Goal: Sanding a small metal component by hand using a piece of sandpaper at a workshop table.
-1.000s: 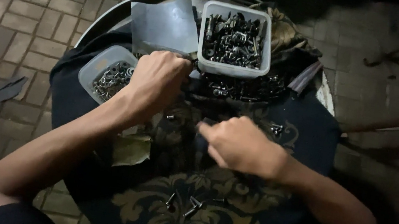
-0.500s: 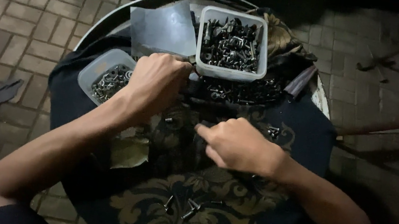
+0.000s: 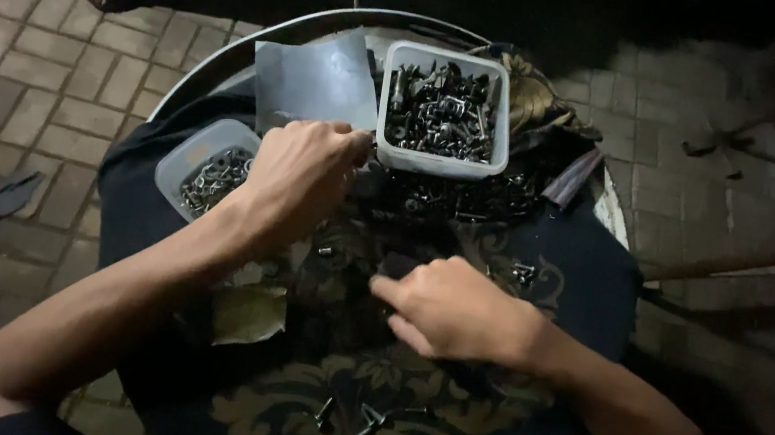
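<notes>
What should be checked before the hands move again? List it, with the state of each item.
1. Left hand over the loose pile of dark metal parts on the cloth: ok, it sits at the pile's left edge.
2. What the left hand's fingers pinch: cannot tell, they are curled and in shadow.
3. Right hand resting on the patterned cloth: ok; whether it holds a part, cannot tell.
4. Square white tub upright and full of parts: ok.
5. Smaller tub at the left, upright with parts inside: ok, but near the table's edge.
6. A few stray bolts lie apart on the cloth near the person: not ok if all should be gathered.
</notes>
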